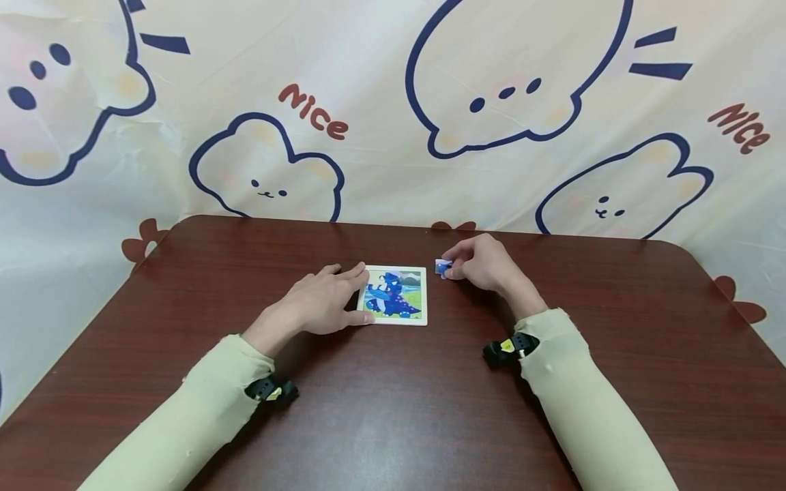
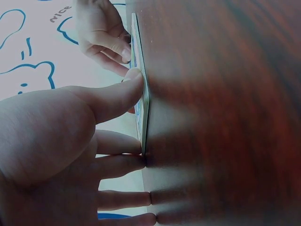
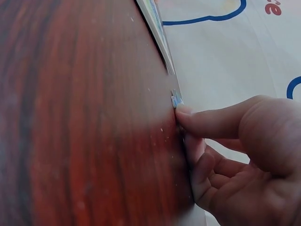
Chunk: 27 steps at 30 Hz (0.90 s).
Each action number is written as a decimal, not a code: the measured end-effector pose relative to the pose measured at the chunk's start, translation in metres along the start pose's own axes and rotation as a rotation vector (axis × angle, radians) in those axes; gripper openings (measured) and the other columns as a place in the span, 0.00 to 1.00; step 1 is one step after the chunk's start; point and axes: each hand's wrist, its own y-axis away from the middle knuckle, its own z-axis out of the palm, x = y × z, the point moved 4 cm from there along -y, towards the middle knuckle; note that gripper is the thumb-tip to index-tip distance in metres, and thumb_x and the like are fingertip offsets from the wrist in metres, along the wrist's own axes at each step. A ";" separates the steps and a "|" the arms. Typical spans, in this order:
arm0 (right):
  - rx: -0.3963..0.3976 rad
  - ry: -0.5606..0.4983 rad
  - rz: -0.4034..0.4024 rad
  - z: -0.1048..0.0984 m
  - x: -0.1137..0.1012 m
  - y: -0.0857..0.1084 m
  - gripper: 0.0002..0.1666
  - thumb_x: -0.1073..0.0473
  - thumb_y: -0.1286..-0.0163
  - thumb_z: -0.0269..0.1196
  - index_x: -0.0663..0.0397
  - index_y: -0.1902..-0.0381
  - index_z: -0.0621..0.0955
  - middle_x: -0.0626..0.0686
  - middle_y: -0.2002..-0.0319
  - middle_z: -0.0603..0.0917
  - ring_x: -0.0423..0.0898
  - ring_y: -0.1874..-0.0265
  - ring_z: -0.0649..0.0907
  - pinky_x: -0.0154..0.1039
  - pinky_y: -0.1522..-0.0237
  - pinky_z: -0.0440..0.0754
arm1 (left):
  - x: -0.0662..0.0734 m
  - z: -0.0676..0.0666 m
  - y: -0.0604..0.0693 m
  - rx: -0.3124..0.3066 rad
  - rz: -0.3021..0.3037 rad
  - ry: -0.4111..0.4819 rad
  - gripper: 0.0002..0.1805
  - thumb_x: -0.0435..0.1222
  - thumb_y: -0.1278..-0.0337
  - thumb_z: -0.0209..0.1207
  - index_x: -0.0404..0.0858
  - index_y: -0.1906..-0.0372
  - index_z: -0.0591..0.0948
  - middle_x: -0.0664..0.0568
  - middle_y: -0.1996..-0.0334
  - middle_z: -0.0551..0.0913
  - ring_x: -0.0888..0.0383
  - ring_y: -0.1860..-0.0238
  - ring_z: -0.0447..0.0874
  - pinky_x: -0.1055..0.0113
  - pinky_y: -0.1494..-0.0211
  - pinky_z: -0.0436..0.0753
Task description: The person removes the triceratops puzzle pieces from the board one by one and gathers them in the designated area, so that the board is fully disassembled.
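A square picture puzzle (image 1: 393, 295) with a white frame lies flat on the table, showing a blue dinosaur on a green and blue background. My left hand (image 1: 322, 300) rests at its left side, thumb on the near left corner and fingers stretched along the edge. In the left wrist view the thumb of the left hand (image 2: 51, 136) presses on the puzzle board (image 2: 145, 110). Just right of the board, my right hand (image 1: 482, 262) pinches a small blue and lilac puzzle piece (image 1: 442, 267) between thumb and finger. The right wrist view shows that piece (image 3: 176, 100) at the thumb tip, low by the tabletop.
The dark brown wooden table (image 1: 393, 409) reaches back to a pale curtain (image 1: 381, 177) printed with cartoon outlines and red lettering. Black wrist straps with cameras (image 1: 273, 391) are on both wrists.
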 end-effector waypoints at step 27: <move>-0.019 -0.051 0.008 -0.002 0.002 0.002 0.19 0.60 0.29 0.71 0.50 0.40 0.88 0.60 0.44 0.83 0.55 0.48 0.77 0.43 0.52 0.75 | 0.000 -0.001 0.001 -0.003 -0.004 0.002 0.48 0.57 0.32 0.65 0.42 0.15 0.60 0.46 0.14 0.57 0.32 0.16 0.56 0.29 0.21 0.65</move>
